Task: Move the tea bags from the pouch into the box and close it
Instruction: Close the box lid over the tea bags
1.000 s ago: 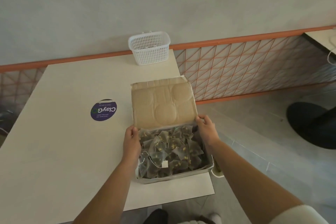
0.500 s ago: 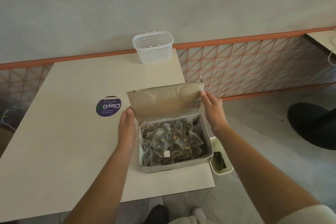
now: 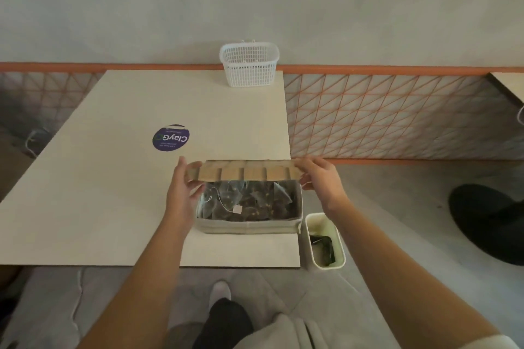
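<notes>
Box (image 3: 248, 226) is sitting at the near right corner of the table (image 3: 113, 178), front wall facing the camera. Tea bags (image 3: 249, 201) are filling it, strings and one small paper tag showing on top. Pouch isn't visible.

Lid (image 3: 243, 172) is standing half-folded over the back of the box, edge-on to the camera, front part of the box open underneath.

Left hand (image 3: 181, 193) is gripping the lid's left end: thumb on the near face, fingers wrapping behind. Right hand (image 3: 320, 178) is gripping the right end the same way, thumb under the edge, fingers curling over the top. Fingers on both are lying close together, not spread.

White mesh basket (image 3: 249, 65) is sitting at the far edge of the table against the wall. Round purple sticker (image 3: 171, 137) is lying on the tabletop, left of the box and well apart from it. Small white bin (image 3: 326, 241) is standing on the floor just beside the table's right edge, something dark inside.
</notes>
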